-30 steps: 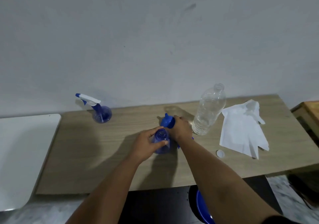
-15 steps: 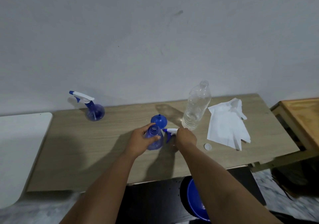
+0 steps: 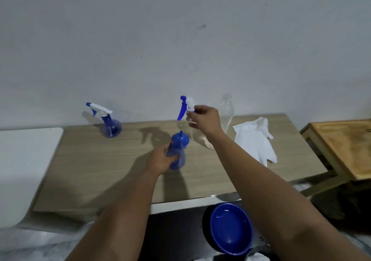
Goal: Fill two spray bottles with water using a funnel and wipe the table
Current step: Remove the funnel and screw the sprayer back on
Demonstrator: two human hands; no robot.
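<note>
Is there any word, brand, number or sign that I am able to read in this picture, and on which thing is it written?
None can be read.
Two spray bottles, spray head, funnel: plain blue and white, no print seen.
Clear bottle: no label shows.
Tissue, basin, table: no marks.

Light is soft and rather dim, with a bluish cast on the wall (image 3: 180, 39). Shadows of both arms fall across the table (image 3: 90, 170) toward the near left, so the light comes from the far right. The right hand (image 3: 204, 120) is motion-blurred. Straight edges bow toward the picture's corners.
</note>
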